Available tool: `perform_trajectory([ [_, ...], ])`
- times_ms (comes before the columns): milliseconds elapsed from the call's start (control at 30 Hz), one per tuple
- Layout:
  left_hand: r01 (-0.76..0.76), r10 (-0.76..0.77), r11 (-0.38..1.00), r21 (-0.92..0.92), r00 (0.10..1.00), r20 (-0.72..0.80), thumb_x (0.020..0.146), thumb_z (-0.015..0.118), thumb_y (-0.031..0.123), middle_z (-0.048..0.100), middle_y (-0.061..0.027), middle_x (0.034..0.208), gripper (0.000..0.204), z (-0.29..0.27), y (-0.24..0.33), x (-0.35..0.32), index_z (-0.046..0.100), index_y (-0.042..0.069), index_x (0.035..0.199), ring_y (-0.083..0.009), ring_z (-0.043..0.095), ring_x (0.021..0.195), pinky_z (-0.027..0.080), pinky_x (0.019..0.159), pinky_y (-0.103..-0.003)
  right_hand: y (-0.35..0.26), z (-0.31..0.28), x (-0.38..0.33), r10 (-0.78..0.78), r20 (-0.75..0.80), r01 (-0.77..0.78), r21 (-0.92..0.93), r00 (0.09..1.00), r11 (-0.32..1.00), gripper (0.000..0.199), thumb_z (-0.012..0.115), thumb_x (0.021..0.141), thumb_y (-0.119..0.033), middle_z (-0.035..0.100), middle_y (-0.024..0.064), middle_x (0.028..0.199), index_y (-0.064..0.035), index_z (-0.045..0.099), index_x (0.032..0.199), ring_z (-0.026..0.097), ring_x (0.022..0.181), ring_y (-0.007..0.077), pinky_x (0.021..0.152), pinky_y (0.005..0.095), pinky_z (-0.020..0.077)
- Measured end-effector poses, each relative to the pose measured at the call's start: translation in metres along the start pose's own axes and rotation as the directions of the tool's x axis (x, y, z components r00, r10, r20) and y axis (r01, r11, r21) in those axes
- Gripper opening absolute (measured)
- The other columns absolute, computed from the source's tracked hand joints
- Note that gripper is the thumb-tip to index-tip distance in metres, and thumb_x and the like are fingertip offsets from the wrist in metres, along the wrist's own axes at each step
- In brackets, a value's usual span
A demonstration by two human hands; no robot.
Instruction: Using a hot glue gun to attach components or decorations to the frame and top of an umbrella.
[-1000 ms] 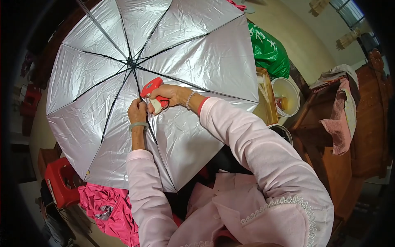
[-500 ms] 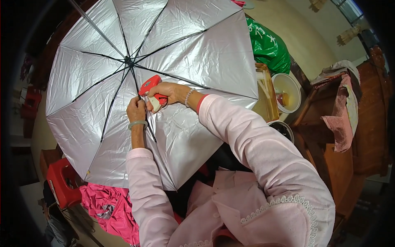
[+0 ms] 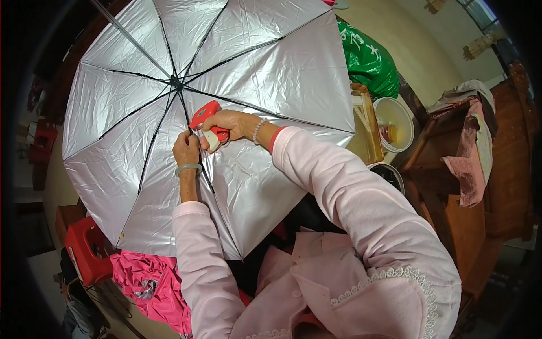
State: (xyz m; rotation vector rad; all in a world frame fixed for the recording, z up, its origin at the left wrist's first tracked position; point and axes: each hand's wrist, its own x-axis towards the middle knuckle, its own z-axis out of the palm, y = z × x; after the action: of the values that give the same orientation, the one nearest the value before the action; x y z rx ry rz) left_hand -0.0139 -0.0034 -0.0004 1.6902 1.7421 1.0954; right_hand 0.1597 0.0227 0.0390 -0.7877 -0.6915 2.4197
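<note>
An opened umbrella [image 3: 259,169] spreads before me with its silver inner side showing and black ribs running out from the hub [image 3: 176,83]. Its metal shaft [image 3: 132,42] slants up to the far left. In my right hand [image 3: 228,124] is a red and cream squeeze-handled hand tool [image 3: 205,113]; its exact kind does not show. The tool's head points at a rib just below the hub. Close beside it, my left hand [image 3: 187,149] pinches that rib with closed fingers. What lies between the fingertips is hidden.
Crumpled bright pink fabric [image 3: 149,288] lies at the lower left, by a red plastic stool [image 3: 87,251]. Past the umbrella's right edge are a green plastic bag [image 3: 370,62], a yellowish bin [image 3: 364,127] and a white bucket [image 3: 403,127]. A wooden chair with cloth [image 3: 471,164] stands further right.
Both hands and the tool stay at the same rib. The whole view has shifted very slightly.
</note>
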Motion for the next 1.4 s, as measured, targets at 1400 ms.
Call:
perform_trajectory([
  [1400,-0.023,0.023,1.0,-0.017,1.0,0.02,0.076,0.052,0.013,0.06,-0.0107,0.064,0.026,0.001,0.003,0.0,0.059,-0.005,0.093,-0.0153,0.055,0.053,0.045,0.053,-0.028,-0.002,-0.002,-0.001,-0.002,-0.013,0.002,0.027,1.0,1.0,0.025,0.054,0.07,0.001,0.059,0.0181,0.078,0.0057,0.045,0.093,0.062,0.066,0.0279,0.059,0.0391,0.0535],
])
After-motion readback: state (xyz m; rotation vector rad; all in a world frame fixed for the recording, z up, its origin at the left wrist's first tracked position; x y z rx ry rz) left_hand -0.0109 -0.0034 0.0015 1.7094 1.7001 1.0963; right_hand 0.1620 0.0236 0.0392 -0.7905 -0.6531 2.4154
